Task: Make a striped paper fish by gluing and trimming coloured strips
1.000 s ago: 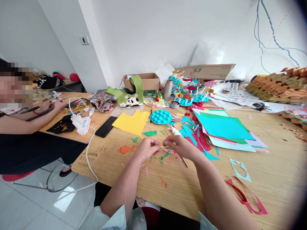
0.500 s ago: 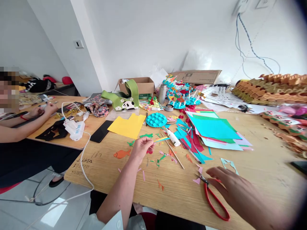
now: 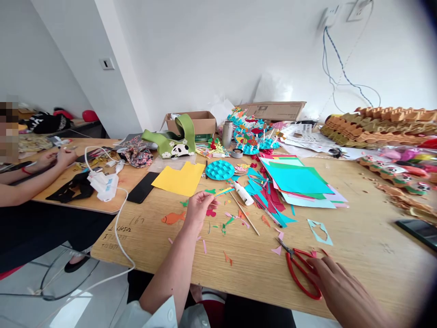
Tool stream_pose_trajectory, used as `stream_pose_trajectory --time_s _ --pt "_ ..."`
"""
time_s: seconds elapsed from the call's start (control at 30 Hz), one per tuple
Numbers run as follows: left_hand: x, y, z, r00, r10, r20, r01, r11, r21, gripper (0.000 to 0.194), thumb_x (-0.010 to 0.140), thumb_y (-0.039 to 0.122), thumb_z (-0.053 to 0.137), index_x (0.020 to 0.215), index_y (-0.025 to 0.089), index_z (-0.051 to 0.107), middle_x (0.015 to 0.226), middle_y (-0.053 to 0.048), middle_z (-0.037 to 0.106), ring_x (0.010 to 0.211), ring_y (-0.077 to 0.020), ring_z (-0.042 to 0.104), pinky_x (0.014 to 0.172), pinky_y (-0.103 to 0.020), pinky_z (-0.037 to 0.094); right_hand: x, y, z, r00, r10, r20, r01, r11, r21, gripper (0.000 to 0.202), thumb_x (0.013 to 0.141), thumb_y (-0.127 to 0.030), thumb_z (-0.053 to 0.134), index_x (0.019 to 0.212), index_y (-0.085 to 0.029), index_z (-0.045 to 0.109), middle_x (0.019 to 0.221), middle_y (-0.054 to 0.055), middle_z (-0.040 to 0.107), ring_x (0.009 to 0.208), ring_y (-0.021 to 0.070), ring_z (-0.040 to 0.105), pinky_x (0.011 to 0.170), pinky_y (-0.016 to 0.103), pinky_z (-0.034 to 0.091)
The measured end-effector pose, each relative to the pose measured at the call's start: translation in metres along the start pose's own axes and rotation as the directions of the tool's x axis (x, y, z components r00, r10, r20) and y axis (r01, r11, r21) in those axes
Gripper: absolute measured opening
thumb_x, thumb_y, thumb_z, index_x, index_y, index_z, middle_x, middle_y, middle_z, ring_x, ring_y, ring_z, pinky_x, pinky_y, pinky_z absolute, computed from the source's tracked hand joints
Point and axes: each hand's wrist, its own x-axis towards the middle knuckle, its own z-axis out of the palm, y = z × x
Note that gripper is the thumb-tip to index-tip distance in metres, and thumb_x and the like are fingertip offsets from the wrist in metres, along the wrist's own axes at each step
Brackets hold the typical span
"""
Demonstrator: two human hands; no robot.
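My left hand is closed in a pinch on narrow yellow and blue paper strips, held above the table. My right hand is low at the right, fingers apart and slightly bent, beside the red-handled scissors. Its fingertips overlap the edge of the handles; whether they touch cannot be made out. The scissors lie with handles spread and blades pointing left, near pink paper scraps. Around the left hand lie a white glue bottle, a thin wooden stick and an orange paper fish.
Stacked coloured sheets, a yellow sheet and a blue textured disc lie farther back. A black phone and a white power strip are at left, near another person's hands. Egg-carton trays stand at right.
My right hand has come down and slightly right, baring more of the scissors' handles. My left hand keeps its pinch on the strips. The view has turned a little to the right.
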Motion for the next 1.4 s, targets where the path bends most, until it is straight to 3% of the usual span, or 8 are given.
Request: stream_pose_trajectory --time_s 0.13,0.33,0.53,0.73,0.93,1.07,1.23,1.4 --pt "-0.001 0.001 0.001 1.0 0.0 0.004 0.0 1.0 -0.019 0.025 0.057 0.031 0.077 0.066 0.012 0.063 0.065 -0.005 0.069 0.056 -0.0139 0.064 0.053 -0.024 0.052 -0.004 -0.003 0.003 0.999 0.048 0.005 -0.048 0.998 0.041 0.036 0.079 -0.007 0.039 0.1 -0.021 0.065 0.104 0.012 0.068 0.095 0.0256 0.066 0.071 0.033 0.055" --pt "-0.001 0.001 0.002 1.0 0.011 -0.005 -0.012 0.998 -0.063 0.027 0.056 0.031 0.077 0.066 0.013 0.06 0.064 -0.004 0.068 0.055 -0.0141 0.065 0.056 -0.025 0.053 -0.004 -0.017 0.003 0.99 0.142 0.015 -0.143 0.987 0.073 0.025 0.088 -0.033 0.044 0.098 -0.019 0.062 0.1 0.014 0.064 0.096 0.0302 0.063 0.076 0.041 0.052" --pt "0.0 0.0 0.002 1.0 0.012 -0.012 -0.013 0.996 -0.092 0.023 0.056 0.027 0.075 0.063 0.013 0.057 0.062 -0.002 0.068 0.056 -0.0142 0.066 0.057 -0.024 0.053 -0.008 -0.019 -0.004 0.984 0.172 0.04 -0.176 0.977 0.125 0.024 0.086 -0.012 0.035 0.086 -0.019 0.057 0.089 0.011 0.061 0.087 0.0237 0.061 0.075 0.035 0.05" --pt "-0.001 0.002 0.004 1.0 0.013 -0.009 -0.014 0.996 -0.092 0.025 0.057 0.028 0.075 0.064 0.013 0.056 0.06 -0.003 0.067 0.056 -0.0169 0.067 0.057 -0.026 0.053 -0.009 -0.014 0.004 0.992 0.126 0.007 -0.125 0.98 0.152 0.021 0.09 -0.033 0.042 0.079 -0.021 0.056 0.085 0.01 0.06 0.085 0.0267 0.061 0.072 0.038 0.05" --pt "0.0 0.0 0.004 1.0 0.02 -0.021 -0.022 0.995 -0.102 0.023 0.058 0.027 0.074 0.064 0.014 0.056 0.061 -0.003 0.067 0.055 -0.0158 0.067 0.056 -0.025 0.053 -0.007 -0.013 -0.004 0.981 0.191 -0.04 -0.17 0.936 0.308 0.019 0.085 -0.024 0.04 0.083 -0.021 0.058 0.086 0.011 0.063 0.084 0.0257 0.062 0.073 0.037 0.051" --pt "-0.001 -0.002 0.005 1.0 0.025 -0.017 -0.026 0.994 -0.108 0.025 0.059 0.029 0.074 0.064 0.014 0.055 0.063 -0.005 0.068 0.056 -0.017 0.067 0.056 -0.026 0.053 0.011 -0.028 -0.034 0.971 0.23 0.065 -0.222 0.773 0.594 0.023 0.089 -0.039 0.041 0.091 -0.022 0.056 0.082 0.008 0.064 0.072 0.0211 0.062 0.063 0.031 0.05" --pt "-0.001 -0.001 0.005 0.998 0.048 -0.031 -0.051 0.991 -0.127 0.025 0.06 0.03 0.073 0.067 0.014 0.056 0.063 -0.005 0.069 0.062 -0.0192 0.07 0.06 -0.027 0.054 0.072 -0.095 -0.078 0.984 -0.04 0.172 -0.149 0.333 0.931 0.038 0.086 -0.054 0.051 0.102 -0.02 0.055 0.082 0.004 0.061 0.071 0.0154 0.056 0.06 0.025 0.046" --pt "0.002 0.003 0.0 0.994 0.081 -0.079 -0.093 0.981 -0.168 0.026 0.059 0.028 0.074 0.065 0.014 0.053 0.066 -0.006 0.07 0.066 -0.0197 0.071 0.063 -0.029 0.055 0.14 -0.154 -0.072 0.935 -0.239 0.264 -0.229 0.163 0.96 0.052 0.076 -0.07 0.053 0.071 -0.018 0.051 0.054 -0.001 0.052 0.048 0.0103 0.047 0.045 0.023 0.034"
